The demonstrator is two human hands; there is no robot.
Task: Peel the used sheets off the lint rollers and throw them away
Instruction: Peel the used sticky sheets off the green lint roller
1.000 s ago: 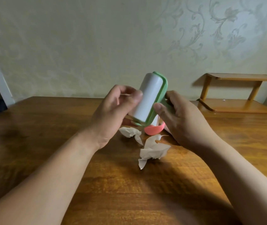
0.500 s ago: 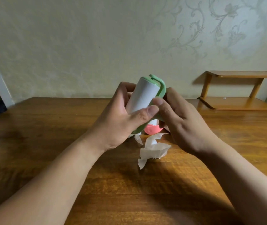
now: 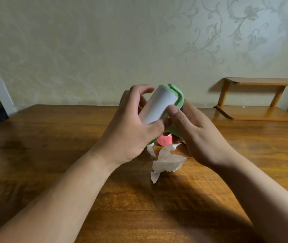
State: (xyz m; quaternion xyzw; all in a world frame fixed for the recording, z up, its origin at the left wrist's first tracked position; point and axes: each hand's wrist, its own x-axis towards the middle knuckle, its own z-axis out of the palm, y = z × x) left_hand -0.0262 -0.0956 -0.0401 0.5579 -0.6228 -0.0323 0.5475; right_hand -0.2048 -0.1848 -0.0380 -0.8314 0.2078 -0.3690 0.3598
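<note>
I hold a green lint roller [image 3: 159,104] with a white sheet roll up above the table, tilted with its top to the right. My left hand [image 3: 131,127] wraps the roll from the left, thumb pressed on its lower edge. My right hand [image 3: 195,135] grips the green frame from the right, its thumb on the white roll. Below them a pink lint roller [image 3: 164,140] lies on the wooden table [image 3: 52,155], mostly hidden. A crumpled peeled sheet [image 3: 167,162] lies in front of it, and a smaller scrap [image 3: 150,149] peeks out under my left hand.
A low wooden shelf [image 3: 260,99] stands on the table's far right against the patterned wall. A dark opening is at the far left edge.
My left thumb has slid from the roll's side to its lower edge, and my right thumb has moved onto the white roll. The roller stays raised at about the same spot.
</note>
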